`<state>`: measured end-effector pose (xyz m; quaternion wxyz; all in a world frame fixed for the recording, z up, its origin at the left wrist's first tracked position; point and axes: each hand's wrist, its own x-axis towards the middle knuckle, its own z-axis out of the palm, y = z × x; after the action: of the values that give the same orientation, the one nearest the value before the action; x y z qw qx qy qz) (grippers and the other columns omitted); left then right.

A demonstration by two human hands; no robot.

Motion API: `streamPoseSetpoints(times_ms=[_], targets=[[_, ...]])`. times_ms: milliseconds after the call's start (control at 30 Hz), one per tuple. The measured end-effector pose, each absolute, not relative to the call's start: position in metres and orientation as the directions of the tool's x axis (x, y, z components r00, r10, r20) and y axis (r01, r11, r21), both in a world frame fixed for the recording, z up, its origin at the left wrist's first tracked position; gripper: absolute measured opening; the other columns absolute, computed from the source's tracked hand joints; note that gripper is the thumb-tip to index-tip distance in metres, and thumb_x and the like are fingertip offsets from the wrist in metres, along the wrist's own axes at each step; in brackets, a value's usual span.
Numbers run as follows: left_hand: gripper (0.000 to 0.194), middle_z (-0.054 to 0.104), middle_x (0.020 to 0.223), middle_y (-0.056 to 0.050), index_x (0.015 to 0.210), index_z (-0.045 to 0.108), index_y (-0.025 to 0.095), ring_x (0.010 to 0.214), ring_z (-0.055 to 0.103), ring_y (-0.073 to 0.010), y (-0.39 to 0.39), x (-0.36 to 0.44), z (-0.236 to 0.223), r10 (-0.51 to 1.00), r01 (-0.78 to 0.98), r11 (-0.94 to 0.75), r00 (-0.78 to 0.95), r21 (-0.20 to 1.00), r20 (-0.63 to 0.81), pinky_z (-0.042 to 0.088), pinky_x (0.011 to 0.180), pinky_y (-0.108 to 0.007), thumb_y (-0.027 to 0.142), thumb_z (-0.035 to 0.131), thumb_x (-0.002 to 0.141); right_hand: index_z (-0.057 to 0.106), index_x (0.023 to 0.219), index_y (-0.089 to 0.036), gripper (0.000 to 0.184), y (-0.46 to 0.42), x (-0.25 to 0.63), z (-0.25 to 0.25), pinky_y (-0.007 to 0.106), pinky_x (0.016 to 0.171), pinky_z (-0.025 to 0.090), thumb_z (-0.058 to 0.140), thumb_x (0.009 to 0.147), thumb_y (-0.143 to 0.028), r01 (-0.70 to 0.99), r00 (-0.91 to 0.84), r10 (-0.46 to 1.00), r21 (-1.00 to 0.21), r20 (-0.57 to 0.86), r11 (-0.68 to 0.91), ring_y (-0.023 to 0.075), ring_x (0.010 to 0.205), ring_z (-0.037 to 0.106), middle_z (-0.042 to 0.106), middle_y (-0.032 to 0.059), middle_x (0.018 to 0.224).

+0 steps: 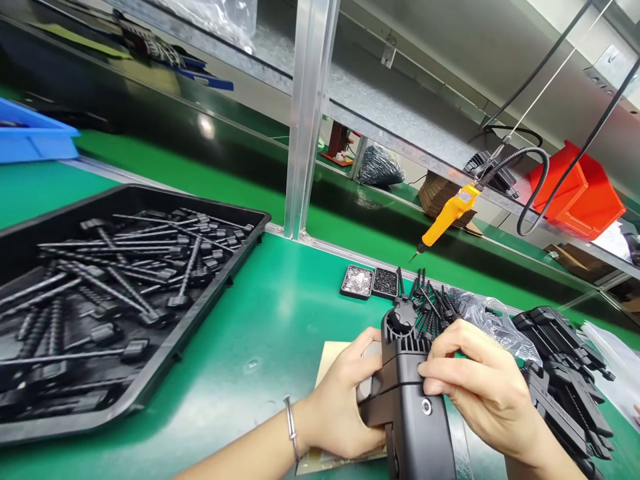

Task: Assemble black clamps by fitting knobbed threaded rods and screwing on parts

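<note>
A black plastic housing [417, 400] with a ribbed, vented top end and a round cap stands at the bottom centre. My left hand [347, 393] is wrapped around its left side, and that wrist wears a silver bangle. My right hand [475, 380] is closed in a pinch, with thumb and fingertips against the housing's right edge. Anything inside that pinch is too small or hidden to make out. Just below those fingertips, a round silver fitting [427, 407] shows on the housing. Beneath the left hand lies a tan board [325, 363], mostly covered.
A black tray [200, 333] of spiral-shafted parts fills the left. Small boxes of clear pieces [357, 281] and black screws [385, 281] sit ahead. A yellow electric screwdriver [450, 213] hangs above several black shafts [430, 307]. More black housings [565, 387] lie at right.
</note>
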<state>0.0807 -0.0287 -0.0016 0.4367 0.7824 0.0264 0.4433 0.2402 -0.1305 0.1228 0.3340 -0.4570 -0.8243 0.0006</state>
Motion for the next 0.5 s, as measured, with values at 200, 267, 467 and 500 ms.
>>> streamPoseSetpoints(times_ms=[200,267,467,500], targets=[[0.033,0.058,0.102,-0.007,0.093,0.063,0.021,0.097,0.057,-0.0280,-0.029,0.082,-0.001,0.428,-0.372,-0.591,0.608,0.716,0.669,0.052,0.088,-0.043,0.016,0.065,0.060,0.069,0.114,-0.023,0.025,-0.130,0.259,0.121,0.030,0.066,0.052,0.054,0.096,-0.013,0.766,-0.299,0.751,-0.320,0.589,0.557,0.0173,0.079,0.063,0.066,0.0053,0.092],[0.036,0.058,0.105,-0.008,0.095,0.064,0.022,0.100,0.057,-0.0286,-0.030,0.082,0.000,0.430,-0.376,-0.592,0.601,0.713,0.674,0.052,0.089,-0.043,0.015,0.066,0.060,0.073,0.102,-0.023,0.019,-0.104,0.274,0.108,0.031,0.069,0.053,0.055,0.097,-0.017,0.817,-0.103,0.730,-0.361,0.676,0.450,0.0178,0.079,0.064,0.068,0.0042,0.089],[0.049,0.059,0.115,-0.011,0.105,0.066,0.021,0.104,0.057,-0.0322,-0.030,0.081,-0.004,0.438,-0.373,-0.587,0.601,0.719,0.669,0.052,0.092,-0.045,0.018,0.067,0.056,0.069,0.100,-0.015,0.024,0.007,0.296,0.044,0.032,0.071,0.057,0.061,0.100,-0.038,0.865,0.063,0.816,-0.439,0.575,0.242,0.0163,0.076,0.066,0.069,0.0048,0.092],[0.053,0.059,0.118,-0.011,0.108,0.065,0.021,0.107,0.056,-0.0334,-0.028,0.081,-0.008,0.438,-0.372,-0.563,0.622,0.738,0.649,0.053,0.093,-0.045,0.019,0.068,0.055,0.067,0.107,-0.015,0.024,0.019,0.294,0.035,0.032,0.074,0.058,0.061,0.100,-0.038,0.862,0.063,0.811,-0.442,0.582,0.250,0.0166,0.081,0.067,0.068,0.0054,0.099]])
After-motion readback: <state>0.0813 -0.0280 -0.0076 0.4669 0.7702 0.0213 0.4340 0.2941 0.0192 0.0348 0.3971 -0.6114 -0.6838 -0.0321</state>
